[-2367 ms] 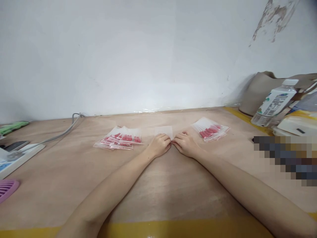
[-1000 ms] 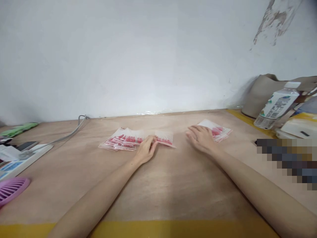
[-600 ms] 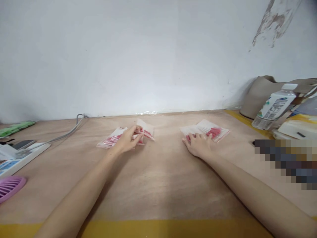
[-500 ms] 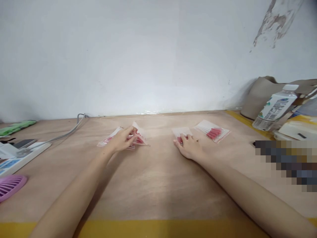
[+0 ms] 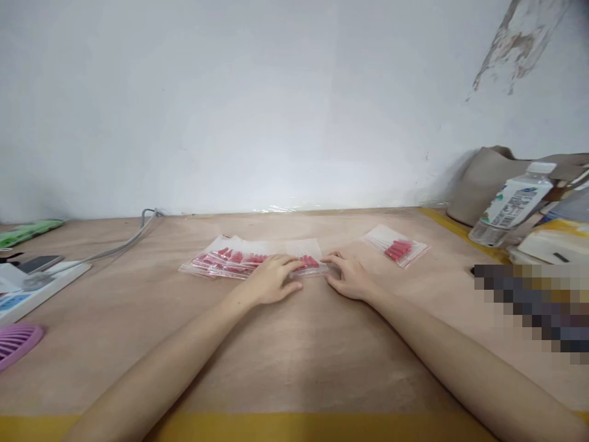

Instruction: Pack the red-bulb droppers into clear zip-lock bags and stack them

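Several clear zip bags (image 5: 225,256) with red sticks inside lie overlapped in a pile at the left middle of the table. A single similar bag (image 5: 306,250) rests flat between my hands. My left hand (image 5: 275,279), fingers apart, reaches over its left side, touching or just above it. My right hand (image 5: 348,276) is at that bag's right edge with fingers spread and nothing gripped. Further right lies another bag of red sticks (image 5: 396,247), apart from both hands.
A power strip (image 5: 50,285) with a grey cable (image 5: 122,248), a phone (image 5: 41,264) and a purple slatted object (image 5: 19,344) lie at left. A plastic bottle (image 5: 513,205) leans by a grey-brown bag (image 5: 473,184) at right. A white wall (image 5: 276,110) stands behind.
My left hand has let go of the bag on the left pile and moved right. The bag under my right hand has shifted left, and that hand is now at its edge.
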A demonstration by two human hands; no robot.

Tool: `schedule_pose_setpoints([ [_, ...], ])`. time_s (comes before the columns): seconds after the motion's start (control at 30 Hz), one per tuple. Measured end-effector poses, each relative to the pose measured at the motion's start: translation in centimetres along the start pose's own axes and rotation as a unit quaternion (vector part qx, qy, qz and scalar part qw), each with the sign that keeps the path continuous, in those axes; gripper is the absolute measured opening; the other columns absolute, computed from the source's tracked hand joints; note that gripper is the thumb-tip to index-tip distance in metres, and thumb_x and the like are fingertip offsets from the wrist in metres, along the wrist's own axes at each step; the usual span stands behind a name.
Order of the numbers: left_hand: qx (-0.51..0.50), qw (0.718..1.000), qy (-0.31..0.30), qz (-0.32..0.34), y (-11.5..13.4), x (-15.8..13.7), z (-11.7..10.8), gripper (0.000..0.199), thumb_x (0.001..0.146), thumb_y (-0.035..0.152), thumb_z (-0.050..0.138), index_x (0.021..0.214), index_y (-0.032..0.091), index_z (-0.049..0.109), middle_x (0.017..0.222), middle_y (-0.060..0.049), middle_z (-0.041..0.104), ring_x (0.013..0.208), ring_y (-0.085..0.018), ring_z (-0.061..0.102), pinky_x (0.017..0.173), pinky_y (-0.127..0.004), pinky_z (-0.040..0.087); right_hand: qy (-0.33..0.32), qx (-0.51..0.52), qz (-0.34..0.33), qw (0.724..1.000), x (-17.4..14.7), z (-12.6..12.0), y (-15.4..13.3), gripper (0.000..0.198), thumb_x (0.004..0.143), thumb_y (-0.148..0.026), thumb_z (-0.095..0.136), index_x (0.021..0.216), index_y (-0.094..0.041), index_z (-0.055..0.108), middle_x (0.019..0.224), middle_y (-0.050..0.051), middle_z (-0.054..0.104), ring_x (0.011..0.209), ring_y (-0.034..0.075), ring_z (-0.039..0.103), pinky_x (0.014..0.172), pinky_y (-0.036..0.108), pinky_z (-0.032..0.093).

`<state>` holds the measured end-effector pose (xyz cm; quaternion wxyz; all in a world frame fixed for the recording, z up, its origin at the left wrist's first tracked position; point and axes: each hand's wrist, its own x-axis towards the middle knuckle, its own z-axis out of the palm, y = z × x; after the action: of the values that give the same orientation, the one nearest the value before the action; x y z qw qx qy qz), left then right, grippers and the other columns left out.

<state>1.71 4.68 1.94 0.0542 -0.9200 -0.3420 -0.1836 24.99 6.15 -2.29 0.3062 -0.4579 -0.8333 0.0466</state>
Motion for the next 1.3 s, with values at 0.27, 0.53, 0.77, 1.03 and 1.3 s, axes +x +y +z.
schedule_pose_setpoints([
  [0.27, 0.015, 0.999, 0.047, -0.005, -0.6, -0.2, 3.9, 0.026, 0.089, 0.026, 0.048, 0.108, 0.019, 0.064, 0.115, -0.008, 0.060, 0.107, -0.024, 0.052, 0.095, -0.040, 0.038, 0.000, -0.070, -0.035, 0.997, -0.1, 0.0, 1.2, 0.022, 0.081, -0.038, 0.055, 0.092, -0.021, 0.066, 0.081, 0.004, 0.064, 0.083, 0.020, 0.055, 0.081, 0.037, 0.031],
  [0.53, 0.022, 0.998, 0.059, 0.010, -0.9, -0.5, 4.0, 0.025, 0.089, 0.024, 0.047, 0.110, 0.021, 0.062, 0.115, -0.007, 0.060, 0.106, -0.022, 0.054, 0.096, -0.043, 0.037, 0.051, -0.094, -0.150, 0.983, 0.0, 0.5, 1.8, 0.019, 0.084, -0.020, 0.049, 0.090, -0.020, 0.067, 0.073, 0.003, 0.065, 0.077, 0.016, 0.053, 0.078, 0.032, 0.031],
  [0.77, 0.027, 0.998, 0.056, 0.013, -0.8, -0.4, 4.0, 0.025, 0.089, 0.023, 0.047, 0.109, 0.020, 0.062, 0.114, -0.007, 0.061, 0.106, -0.021, 0.054, 0.096, -0.041, 0.037, 0.106, -0.207, -0.202, 0.951, 0.3, 0.4, 1.3, 0.021, 0.085, -0.022, 0.050, 0.074, -0.020, 0.067, 0.070, 0.003, 0.064, 0.074, 0.016, 0.049, 0.080, 0.032, 0.028],
  [1.03, 0.036, 0.998, 0.056, 0.016, -0.6, -0.4, 3.8, 0.026, 0.089, 0.022, 0.046, 0.109, 0.020, 0.061, 0.112, -0.006, 0.061, 0.104, -0.022, 0.054, 0.096, -0.042, 0.035, 0.080, -0.250, -0.214, 0.941, 0.7, 0.6, 1.0, 0.021, 0.084, -0.015, 0.046, 0.070, -0.016, 0.061, 0.070, 0.004, 0.062, 0.071, 0.016, 0.049, 0.078, 0.032, 0.028],
  [1.3, 0.046, 0.995, 0.087, 0.021, 0.6, 1.9, 4.7, 0.023, 0.086, 0.024, 0.052, 0.106, 0.018, 0.060, 0.107, -0.007, 0.061, 0.101, -0.021, 0.053, 0.090, -0.036, 0.038, 0.081, -0.203, -0.195, 0.956, 0.9, 0.7, 1.0, 0.020, 0.086, -0.021, 0.046, 0.071, -0.016, 0.060, 0.070, 0.003, 0.062, 0.071, 0.015, 0.051, 0.078, 0.032, 0.027],
])
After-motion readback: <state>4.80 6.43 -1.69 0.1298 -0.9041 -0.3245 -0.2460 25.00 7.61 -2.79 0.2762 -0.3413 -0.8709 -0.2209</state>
